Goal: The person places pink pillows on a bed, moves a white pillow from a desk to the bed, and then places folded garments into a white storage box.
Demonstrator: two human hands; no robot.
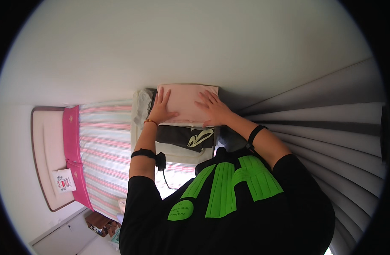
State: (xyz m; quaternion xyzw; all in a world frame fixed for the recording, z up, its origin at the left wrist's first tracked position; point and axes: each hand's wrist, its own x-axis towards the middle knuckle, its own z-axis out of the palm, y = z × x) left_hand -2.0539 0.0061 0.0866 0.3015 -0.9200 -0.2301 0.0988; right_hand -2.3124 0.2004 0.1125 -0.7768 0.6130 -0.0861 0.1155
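Note:
A flat pink rectangular piece [184, 100], which looks like folded cloth or a thin panel, lies in front of me against the wall. My left hand [162, 109] rests on its left part, fingers spread. Across its right part lies my right hand [213, 109], palm down with the fingers apart. Below the pink piece, toward me, a dark folded garment [174, 135] with a pale printed pattern shows in part. Both sit on a whitish support [173, 152] that I see only at its edges. Whitish crumpled material [142, 106] is just left of my left hand.
To the left stretches a bed with a striped sheet [105, 140], a padded headboard [48, 153] and a small white cushion [63, 180]. Grey curtains [331, 136] hang at the right. A dark rounded object [232, 139] stands near my right forearm. A thin cable [167, 182] hangs from my left armband.

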